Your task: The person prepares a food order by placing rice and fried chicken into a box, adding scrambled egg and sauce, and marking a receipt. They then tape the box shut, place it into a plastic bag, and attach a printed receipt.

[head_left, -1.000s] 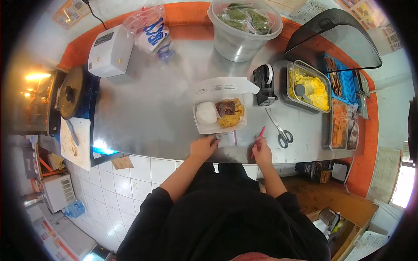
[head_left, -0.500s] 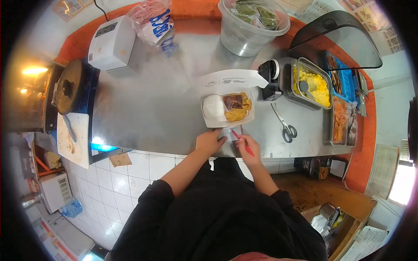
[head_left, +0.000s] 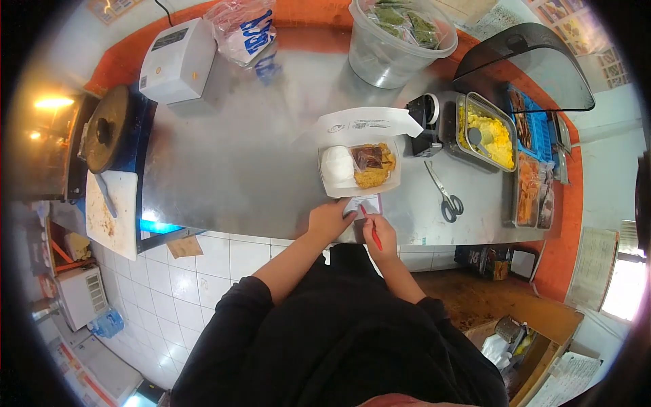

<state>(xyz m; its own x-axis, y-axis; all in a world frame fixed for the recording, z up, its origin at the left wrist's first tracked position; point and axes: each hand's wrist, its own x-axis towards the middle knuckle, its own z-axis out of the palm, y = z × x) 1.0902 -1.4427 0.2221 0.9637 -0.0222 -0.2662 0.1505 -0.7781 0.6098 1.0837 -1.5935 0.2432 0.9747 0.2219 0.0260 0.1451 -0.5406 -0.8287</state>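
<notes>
My right hand (head_left: 381, 243) is closed around a red pen (head_left: 376, 237), its tip touching a small slip of paper (head_left: 367, 203) at the front edge of the metal counter. My left hand (head_left: 330, 220) grips the left side of that slip, with the thumb on top. Just beyond the paper stands an open white takeaway box (head_left: 339, 190), lid folded back. In it are a white mound of rice (head_left: 338, 166), golden fried food (head_left: 373, 178) and a dark red sauce packet (head_left: 368, 158) on top.
Scissors (head_left: 444, 197) lie to the right, near a black device (head_left: 424, 125) and a container of yellow food (head_left: 491, 139). A tub of green packets (head_left: 400, 51) and a white machine (head_left: 180, 64) stand at the back. On the left, a knife (head_left: 106, 195) lies on a cutting board (head_left: 115, 230).
The pen has moved a little left across the slip and is held more upright. My left hand keeps its place on the paper. The whole view has shifted slightly.
</notes>
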